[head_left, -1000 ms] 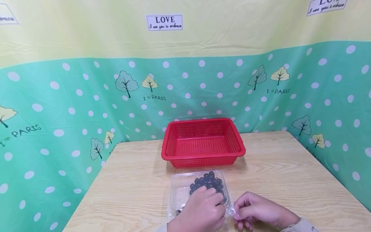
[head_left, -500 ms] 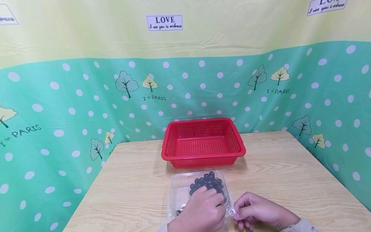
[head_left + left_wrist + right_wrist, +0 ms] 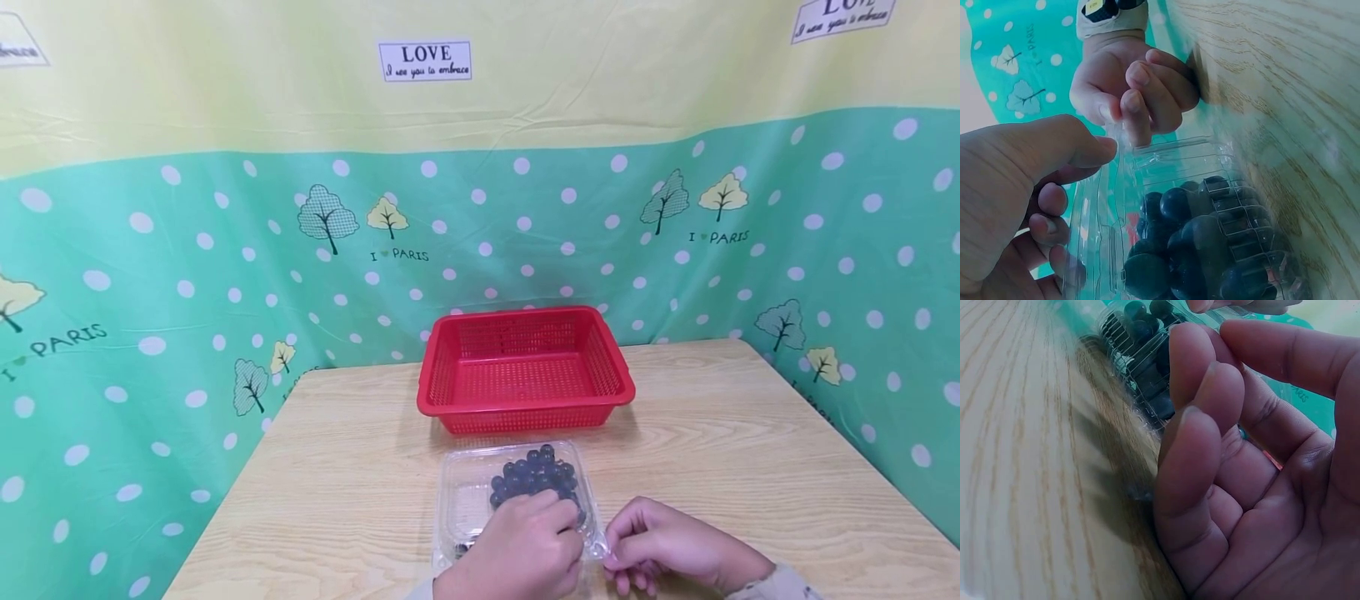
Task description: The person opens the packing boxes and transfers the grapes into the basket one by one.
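A clear plastic clamshell box lies closed on the table near its front, with dark grapes visible through the lid. My left hand reaches over the near part of the box, hiding some of it. In the left wrist view, the left thumb and curled fingers pinch the lid's edge beside the grapes. At the near right corner, my right hand pinches the plastic tab between thumb and forefinger. Its other fingers curl loosely just above the wood.
Behind the box stands a red perforated plastic basket with nothing in it. The wooden tabletop extends to both sides. A green and yellow printed curtain hangs around the back and sides.
The raised knuckles of my left hand have dipped slightly, baring a little more of the grapes. My right hand, the box and the basket stay in place.
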A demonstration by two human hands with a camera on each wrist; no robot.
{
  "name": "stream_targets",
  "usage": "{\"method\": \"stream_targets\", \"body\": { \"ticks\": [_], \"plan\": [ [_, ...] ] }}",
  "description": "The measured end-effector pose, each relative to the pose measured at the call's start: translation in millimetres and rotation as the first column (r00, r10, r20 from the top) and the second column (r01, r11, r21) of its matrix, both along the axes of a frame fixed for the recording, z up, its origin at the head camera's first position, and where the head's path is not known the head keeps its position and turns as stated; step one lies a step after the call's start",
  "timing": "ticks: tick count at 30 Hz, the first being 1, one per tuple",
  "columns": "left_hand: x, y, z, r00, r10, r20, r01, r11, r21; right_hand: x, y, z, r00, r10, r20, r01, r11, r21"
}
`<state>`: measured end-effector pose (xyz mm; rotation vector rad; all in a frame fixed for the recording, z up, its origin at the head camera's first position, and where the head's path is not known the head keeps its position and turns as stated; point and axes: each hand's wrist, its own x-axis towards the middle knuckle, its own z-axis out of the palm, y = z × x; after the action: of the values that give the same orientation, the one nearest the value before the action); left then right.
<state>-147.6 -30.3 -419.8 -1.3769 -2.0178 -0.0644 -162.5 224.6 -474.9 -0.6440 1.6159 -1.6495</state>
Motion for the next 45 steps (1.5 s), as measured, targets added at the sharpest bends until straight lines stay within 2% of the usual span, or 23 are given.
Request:
{"method": "stream_targets", "body": {
  "ticks": [14, 20, 29, 35, 45],
  "plan": [
    [-1.4, -0.5, -1.1, 1.000, 0.013, 0.016, -0.013, 1.000, 0.001, 0.0, 0.5, -1.4, 1.000, -0.008, -0.003, 0.008, 1.000, 0.011],
    [-1.4, -1.3, -0.5, 1.000, 0.026, 0.001, -0.026, 1.000, 0.000, 0.0, 0.6, -1.0, 1.000, -0.008, -0.005, 0.008, 1.000, 0.013],
    [-1.9, -2.3, 2.7, 0.999, 0.048, -0.025, -0.049, 0.999, -0.019, -0.9, 1.9, 1.2, 0.999, 0.001, 0.049, -0.003, 0.999, 0.043],
    [-2.0, -3.8, 3.9, 0.998, 0.056, -0.041, -0.057, 0.998, -0.025, -0.4, 1.5, 0.9, 0.999, -0.002, 0.043, 0.000, 0.999, 0.037],
    [-0.5, -5.7, 7.0, 0.998, 0.068, 0.003, -0.068, 0.997, -0.040, -1.3, 0.2, 0.6, 0.999, -0.002, 0.038, 0.001, 1.000, 0.026]
  ]
}}
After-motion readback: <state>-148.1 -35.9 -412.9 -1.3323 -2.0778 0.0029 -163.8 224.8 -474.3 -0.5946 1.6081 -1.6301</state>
